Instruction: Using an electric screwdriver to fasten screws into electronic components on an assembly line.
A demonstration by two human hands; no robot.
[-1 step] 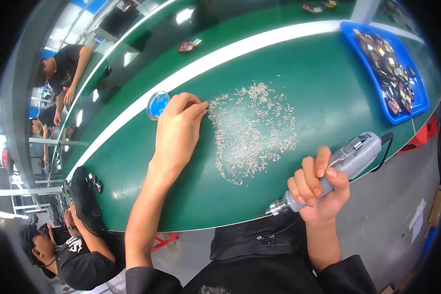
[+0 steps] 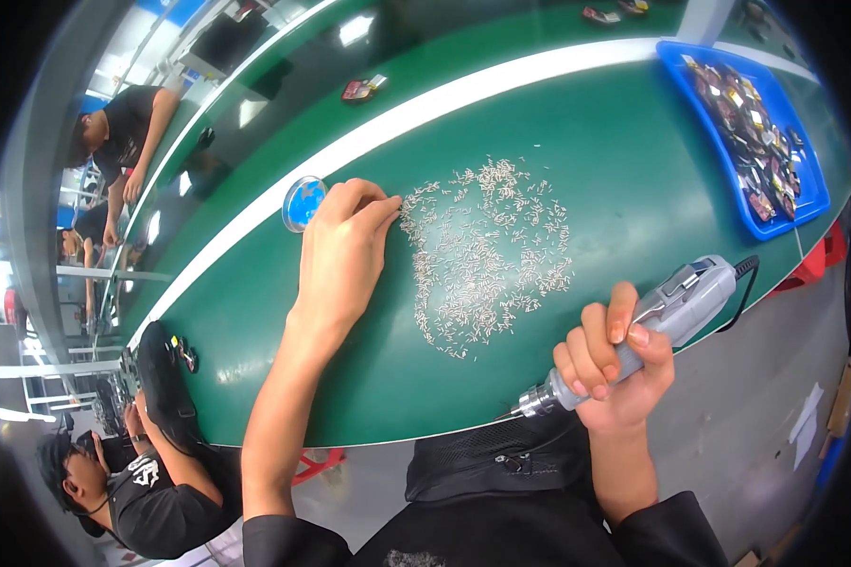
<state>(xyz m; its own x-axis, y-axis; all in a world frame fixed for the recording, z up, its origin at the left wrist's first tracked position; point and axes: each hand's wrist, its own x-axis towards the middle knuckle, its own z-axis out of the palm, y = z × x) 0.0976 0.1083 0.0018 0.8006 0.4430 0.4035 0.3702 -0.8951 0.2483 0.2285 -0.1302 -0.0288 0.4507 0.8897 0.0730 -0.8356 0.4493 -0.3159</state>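
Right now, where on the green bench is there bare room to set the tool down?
Bare green lies between the screw pile and the blue tray, and along the near edge left of the left hand. It is crowded at the pile, where that hand's fingertips touch. The right hand holds the grey driver.

A long green workbench [image 2: 577, 132] with a white stripe stands over grey floor [image 2: 766, 397].

Screws [image 2: 487, 248] mid-table [image 2: 633, 161], dish [image 2: 303, 202] left, tray [image 2: 690, 76] of perhaps circuit parts far right
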